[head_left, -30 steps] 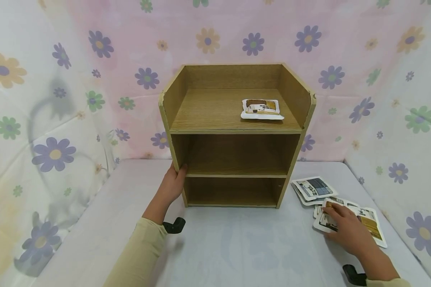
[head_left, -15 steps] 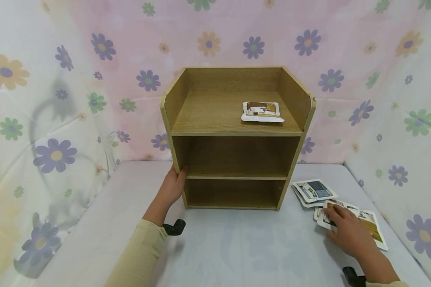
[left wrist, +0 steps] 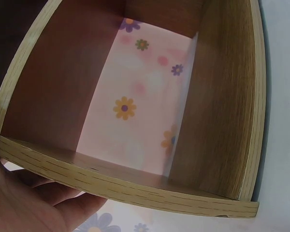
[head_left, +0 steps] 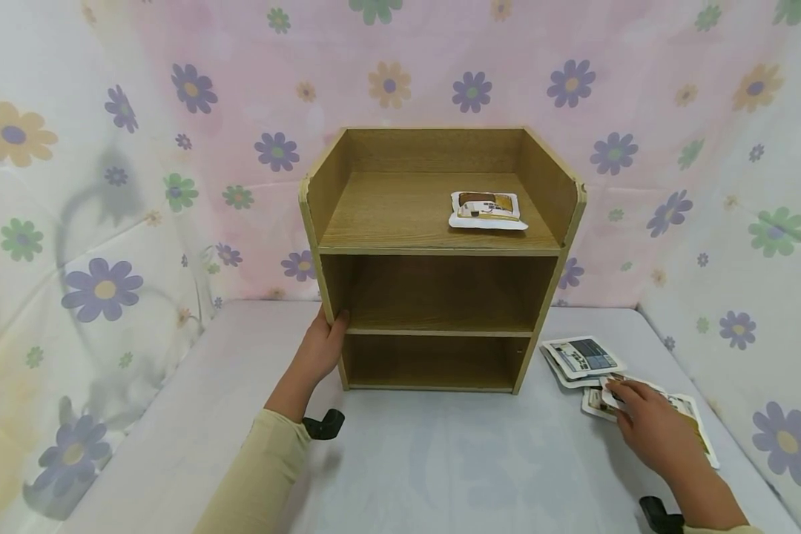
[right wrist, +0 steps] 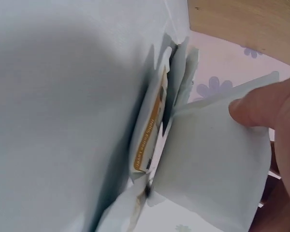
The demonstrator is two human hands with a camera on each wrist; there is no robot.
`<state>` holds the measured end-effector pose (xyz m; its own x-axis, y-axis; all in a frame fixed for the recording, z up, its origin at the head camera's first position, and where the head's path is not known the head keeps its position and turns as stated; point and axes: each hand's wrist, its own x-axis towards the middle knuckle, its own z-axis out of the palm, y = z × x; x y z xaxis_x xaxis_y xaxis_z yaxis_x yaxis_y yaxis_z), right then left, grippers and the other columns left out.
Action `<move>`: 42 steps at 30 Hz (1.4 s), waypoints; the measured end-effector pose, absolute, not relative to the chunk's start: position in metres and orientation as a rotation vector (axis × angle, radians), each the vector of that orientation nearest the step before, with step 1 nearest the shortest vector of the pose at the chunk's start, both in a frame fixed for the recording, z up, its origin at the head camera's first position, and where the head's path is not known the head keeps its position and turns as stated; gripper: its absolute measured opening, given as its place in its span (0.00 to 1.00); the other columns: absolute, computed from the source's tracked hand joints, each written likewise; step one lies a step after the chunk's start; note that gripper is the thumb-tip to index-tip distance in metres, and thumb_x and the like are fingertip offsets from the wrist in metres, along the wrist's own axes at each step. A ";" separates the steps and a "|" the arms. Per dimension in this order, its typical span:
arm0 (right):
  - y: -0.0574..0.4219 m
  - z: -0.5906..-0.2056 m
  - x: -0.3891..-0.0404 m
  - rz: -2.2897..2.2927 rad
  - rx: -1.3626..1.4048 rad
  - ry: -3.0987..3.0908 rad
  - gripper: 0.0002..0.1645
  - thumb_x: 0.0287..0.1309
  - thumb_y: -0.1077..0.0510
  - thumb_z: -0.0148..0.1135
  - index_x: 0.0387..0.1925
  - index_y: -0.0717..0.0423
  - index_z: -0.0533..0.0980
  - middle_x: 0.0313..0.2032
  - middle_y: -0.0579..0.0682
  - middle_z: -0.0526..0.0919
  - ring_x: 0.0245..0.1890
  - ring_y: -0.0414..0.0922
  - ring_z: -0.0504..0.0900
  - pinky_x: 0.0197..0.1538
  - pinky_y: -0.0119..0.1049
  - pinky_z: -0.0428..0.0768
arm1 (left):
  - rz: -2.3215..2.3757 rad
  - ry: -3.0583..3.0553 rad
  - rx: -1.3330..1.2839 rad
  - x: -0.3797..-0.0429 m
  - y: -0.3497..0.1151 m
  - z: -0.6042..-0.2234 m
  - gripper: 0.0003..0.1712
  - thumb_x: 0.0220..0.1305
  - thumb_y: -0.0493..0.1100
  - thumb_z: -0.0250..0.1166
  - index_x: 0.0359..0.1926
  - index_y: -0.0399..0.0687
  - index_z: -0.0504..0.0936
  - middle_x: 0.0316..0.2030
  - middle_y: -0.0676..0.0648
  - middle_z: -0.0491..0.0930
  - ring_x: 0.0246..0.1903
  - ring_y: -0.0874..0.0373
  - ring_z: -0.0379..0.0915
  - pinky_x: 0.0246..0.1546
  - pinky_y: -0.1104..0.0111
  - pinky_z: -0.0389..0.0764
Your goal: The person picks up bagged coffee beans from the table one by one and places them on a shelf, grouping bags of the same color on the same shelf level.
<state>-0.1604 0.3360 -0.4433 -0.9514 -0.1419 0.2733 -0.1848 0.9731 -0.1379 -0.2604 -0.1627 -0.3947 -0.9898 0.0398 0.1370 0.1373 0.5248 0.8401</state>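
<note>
"What is held by the left hand (head_left: 315, 352)?"

"The wooden shelf unit (head_left: 400, 208) is gripped by its left side panel, near the board beneath the middle compartment. The thumb is set at the front edge and the fingers are bent behind the panel's outer face."

"And the right hand (head_left: 661, 430)?"

"A pale packet (right wrist: 208, 159) is pinched there. Its plain face is pressed by the thumb, and fingers are partly seen behind it, so the grip is closed to the packet's thickness. It is held at a tilt beside the others; whether it is fully clear of them cannot be told."

"Where are those others found?"

"On the white cloth (head_left: 400, 460), to the right of the unit, a loose pile of packets (head_left: 582, 357) is spread, flat and overlapping. A dark blue panel is printed on the farthest one; the nearer ones are partly covered by the right hand."

"Is anything seen on the unit?"

"One white and brown packet (head_left: 486, 211) is seen lying on the top shelf, right of centre. The scene is backed by a flowered curtain (head_left: 420, 44)."
</note>
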 end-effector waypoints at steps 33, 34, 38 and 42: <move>0.311 -0.386 -0.149 0.214 0.290 -2.599 0.21 0.57 0.65 0.59 0.54 0.57 0.74 0.46 0.62 0.81 0.32 0.54 0.80 0.26 0.46 0.77 | -1.451 -2.648 -0.147 -0.259 -0.163 -0.396 0.35 0.75 0.57 0.39 0.74 0.42 0.49 0.68 0.32 0.62 0.66 0.37 0.63 0.65 0.44 0.64; 0.310 -0.384 -0.148 0.210 0.292 -2.597 0.21 0.57 0.65 0.59 0.54 0.57 0.74 0.46 0.61 0.81 0.31 0.52 0.79 0.25 0.44 0.76 | -1.454 -2.648 -0.144 -0.259 -0.163 -0.396 0.36 0.75 0.57 0.39 0.74 0.42 0.49 0.68 0.32 0.62 0.66 0.37 0.62 0.65 0.44 0.64; 0.306 -0.376 -0.147 0.198 0.298 -2.595 0.20 0.58 0.64 0.58 0.54 0.55 0.74 0.46 0.59 0.81 0.29 0.49 0.77 0.22 0.38 0.71 | -1.453 -2.642 -0.145 -0.259 -0.163 -0.396 0.36 0.75 0.56 0.39 0.74 0.41 0.49 0.69 0.32 0.60 0.67 0.36 0.61 0.66 0.44 0.63; 0.303 -0.368 -0.144 0.201 0.295 -2.609 0.20 0.60 0.64 0.57 0.54 0.55 0.74 0.46 0.59 0.81 0.28 0.47 0.76 0.22 0.37 0.71 | -1.458 -2.635 -0.147 -0.259 -0.162 -0.395 0.36 0.75 0.56 0.40 0.74 0.41 0.49 0.69 0.31 0.60 0.67 0.36 0.61 0.66 0.44 0.63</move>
